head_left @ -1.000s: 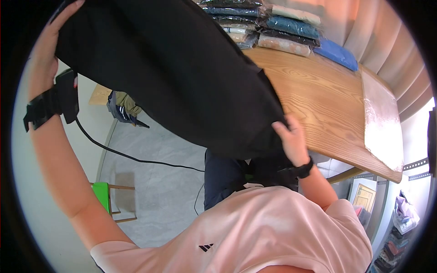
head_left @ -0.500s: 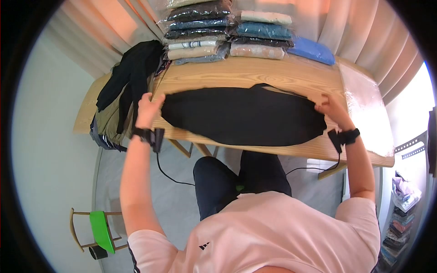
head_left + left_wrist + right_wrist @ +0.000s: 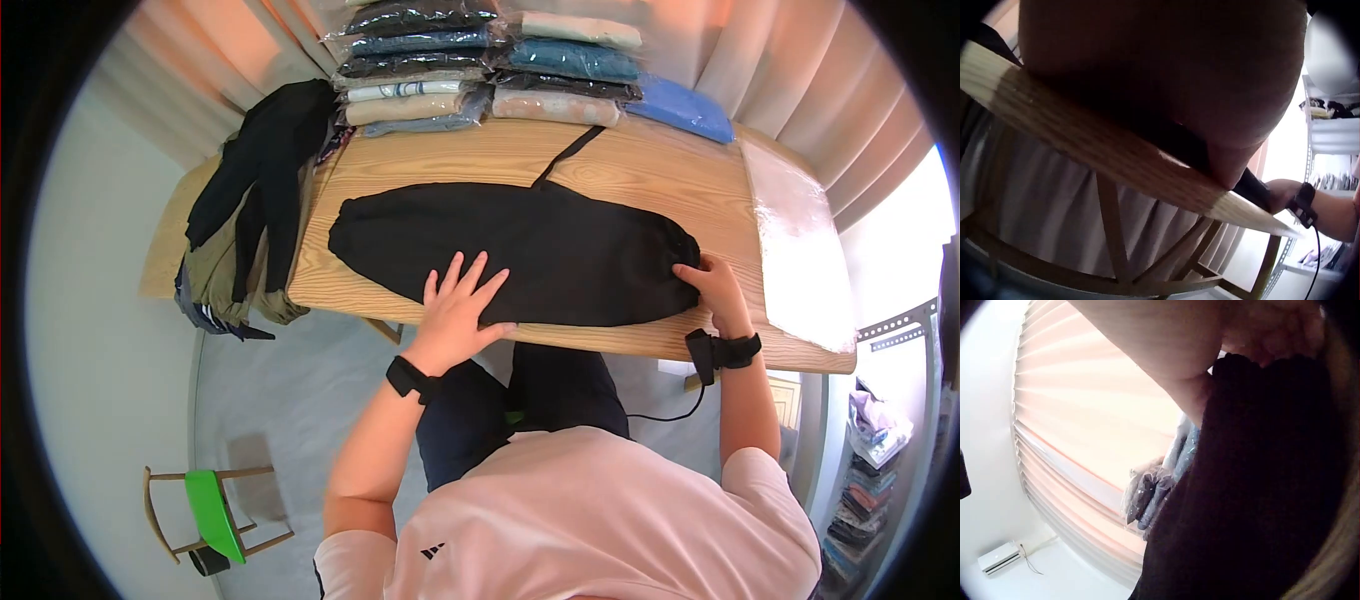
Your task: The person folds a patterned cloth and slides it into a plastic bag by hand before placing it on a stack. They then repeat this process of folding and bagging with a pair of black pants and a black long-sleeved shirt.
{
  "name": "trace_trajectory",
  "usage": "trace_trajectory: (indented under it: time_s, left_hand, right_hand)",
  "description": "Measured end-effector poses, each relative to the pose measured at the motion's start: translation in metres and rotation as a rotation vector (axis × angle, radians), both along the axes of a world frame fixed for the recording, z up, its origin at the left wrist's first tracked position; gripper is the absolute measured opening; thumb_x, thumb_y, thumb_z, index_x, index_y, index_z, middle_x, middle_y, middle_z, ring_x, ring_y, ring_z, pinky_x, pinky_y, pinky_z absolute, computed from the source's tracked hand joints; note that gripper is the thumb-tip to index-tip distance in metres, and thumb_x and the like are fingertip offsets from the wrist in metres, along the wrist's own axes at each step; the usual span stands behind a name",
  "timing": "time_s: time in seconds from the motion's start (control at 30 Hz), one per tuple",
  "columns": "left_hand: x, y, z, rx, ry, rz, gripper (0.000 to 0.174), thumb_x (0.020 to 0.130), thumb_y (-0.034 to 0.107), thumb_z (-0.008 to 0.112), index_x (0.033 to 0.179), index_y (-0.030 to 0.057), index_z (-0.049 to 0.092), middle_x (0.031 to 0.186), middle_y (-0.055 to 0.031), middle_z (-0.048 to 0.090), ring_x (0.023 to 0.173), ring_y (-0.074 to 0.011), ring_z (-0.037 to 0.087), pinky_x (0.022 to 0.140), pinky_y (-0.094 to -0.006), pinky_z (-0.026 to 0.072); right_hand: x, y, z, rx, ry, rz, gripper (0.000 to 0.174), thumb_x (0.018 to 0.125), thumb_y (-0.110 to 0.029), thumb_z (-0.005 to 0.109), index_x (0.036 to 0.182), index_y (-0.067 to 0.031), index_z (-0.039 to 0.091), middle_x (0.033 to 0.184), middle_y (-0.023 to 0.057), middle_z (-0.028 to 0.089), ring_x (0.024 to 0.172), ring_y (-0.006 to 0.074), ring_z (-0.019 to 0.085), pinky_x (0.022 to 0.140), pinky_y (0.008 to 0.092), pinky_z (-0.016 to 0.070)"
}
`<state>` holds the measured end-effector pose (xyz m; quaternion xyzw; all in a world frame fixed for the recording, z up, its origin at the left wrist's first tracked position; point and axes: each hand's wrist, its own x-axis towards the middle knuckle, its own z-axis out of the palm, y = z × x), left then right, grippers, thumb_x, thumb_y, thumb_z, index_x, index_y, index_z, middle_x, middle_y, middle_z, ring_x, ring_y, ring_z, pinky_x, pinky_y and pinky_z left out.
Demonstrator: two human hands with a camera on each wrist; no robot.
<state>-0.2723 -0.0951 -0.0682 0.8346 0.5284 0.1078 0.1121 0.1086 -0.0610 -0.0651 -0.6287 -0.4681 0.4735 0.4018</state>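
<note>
A black garment [image 3: 560, 250] lies lengthwise across the wooden table, a black strap [image 3: 572, 155] trailing from its far edge. The left hand [image 3: 460, 315] rests with spread fingers on its near edge, left of the middle. At the garment's right end the right hand [image 3: 718, 292] pinches the gathered edge between thumb and fingers. In the right wrist view the black cloth [image 3: 1260, 469] hangs below the right hand [image 3: 1272, 337], whose fingers are curled at its ruffled edge. The left wrist view shows the left hand [image 3: 1166, 75] close up at the table edge [image 3: 1104, 150], fingertips hidden.
Bagged folded clothes [image 3: 410, 90] stand in stacks at the table's back, beside a blue package [image 3: 680, 108]. Loose clothes [image 3: 265, 180] hang over the left end. A clear plastic sheet [image 3: 805, 250] covers the right end. A green chair [image 3: 213, 515] stands on the floor at left.
The black garment has gone from being held up to lying on the table. The left hand has left its left end and moved right and nearer the body; the right hand has moved slightly nearer the body.
</note>
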Motion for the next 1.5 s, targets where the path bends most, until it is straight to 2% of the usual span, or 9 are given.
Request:
trace_trajectory:
  time_s: [0.17,0.23,0.5,0.73,0.9,1.1,1.2,1.23,1.5]
  left_hand:
    - [-0.001,-0.006,-0.003,0.044,0.044,0.003,0.063,0.08,0.034,0.067,0.138,0.025,0.044,0.151,-0.0098,0.027,0.14,-0.0349,0.019,0.108,-0.0592,0.0163]
    - [0.0,-0.015,-0.002,0.05,0.061,-0.01,0.061,0.081,0.033,0.066,0.138,0.0253,0.045,0.151,-0.0095,0.028,0.14,-0.0347,0.019,0.108,-0.0591,0.0171]
    - [0.053,-0.037,-0.008,0.138,-0.032,-0.11,0.059,0.081,0.037,0.066,0.136,0.0243,0.047,0.148,-0.0127,0.031,0.137,-0.0389,0.024,0.105,-0.061,0.0215]
    - [0.058,-0.034,-0.012,0.184,0.027,-0.106,0.063,0.077,0.026,0.072,0.135,0.0247,0.048,0.146,-0.0119,0.033,0.134,-0.0383,0.028,0.102,-0.0604,0.0257]
    - [0.071,-0.033,-0.016,0.227,-0.087,-0.135,0.059,0.078,0.026,0.07,0.133,0.0222,0.05,0.144,-0.0121,0.037,0.134,-0.0382,0.029,0.102,-0.0591,0.0254]
    - [0.077,-0.032,-0.025,0.316,-0.165,-0.095,0.052,0.081,0.029,0.065,0.131,0.02,0.052,0.14,-0.0137,0.041,0.132,-0.0369,0.032,0.102,-0.0584,0.0256]
    - [0.076,-0.03,-0.023,0.078,-0.118,-0.097,0.046,0.081,0.03,0.065,0.124,0.0168,0.057,0.134,-0.0143,0.048,0.128,-0.0347,0.038,0.1,-0.0558,0.0275]
    - [0.077,-0.03,-0.027,0.27,-0.392,-0.069,0.039,0.08,0.029,0.065,0.115,0.0139,0.062,0.126,-0.0137,0.054,0.122,-0.0339,0.044,0.097,-0.0533,0.0296]
    - [0.076,-0.03,-0.032,0.249,-0.413,-0.066,0.034,0.078,0.028,0.066,0.108,0.0114,0.064,0.113,-0.0121,0.061,0.11,-0.0335,0.052,0.091,-0.0504,0.0362]
  right_hand:
    - [-0.012,-0.018,0.012,0.181,0.077,-0.099,0.038,0.082,-0.012,0.067,0.114,0.0061,0.055,0.099,0.0088,0.064,0.088,0.014,0.06,0.079,0.0258,0.0478]
    - [-0.01,-0.027,0.034,0.21,0.379,-0.089,0.036,0.084,-0.01,0.063,0.116,0.0052,0.055,0.104,0.01,0.064,0.094,0.0154,0.06,0.085,0.0273,0.0474]
    - [0.046,-0.022,0.006,0.041,0.166,-0.26,0.039,0.085,-0.022,0.067,0.113,0.0029,0.052,0.094,0.0067,0.062,0.087,0.0146,0.062,0.073,0.0253,0.0521]
    - [0.027,-0.037,0.041,0.206,0.237,-0.337,0.047,0.089,-0.011,0.062,0.13,0.0015,0.044,0.109,0.0109,0.062,0.098,0.0183,0.061,0.08,0.028,0.0517]
    - [-0.031,-0.022,0.131,0.488,0.115,-0.061,0.041,0.088,-0.008,0.061,0.128,-0.0014,0.05,0.107,0.0122,0.063,0.096,0.0153,0.061,0.085,0.0255,0.0472]
    - [-0.168,0.01,0.158,0.914,-0.549,0.356,0.048,0.081,-0.019,0.071,0.125,-0.0058,0.054,0.113,0.017,0.06,0.096,0.025,0.061,0.083,0.0325,0.0497]
    - [-0.217,0.004,0.145,0.614,-0.253,0.921,0.056,0.086,-0.018,0.065,0.137,-0.0126,0.043,0.129,0.0125,0.053,0.108,0.0271,0.058,0.09,0.0349,0.0467]
    - [-0.219,0.003,0.149,0.615,-0.408,0.948,0.055,0.087,-0.019,0.064,0.137,-0.0122,0.043,0.131,0.0141,0.052,0.109,0.0296,0.058,0.091,0.036,0.0465]
    - [-0.173,-0.029,0.07,0.6,-1.018,0.844,0.054,0.088,-0.03,0.059,0.137,-0.0138,0.043,0.14,0.0146,0.044,0.127,0.0385,0.042,0.102,0.0476,0.0369]
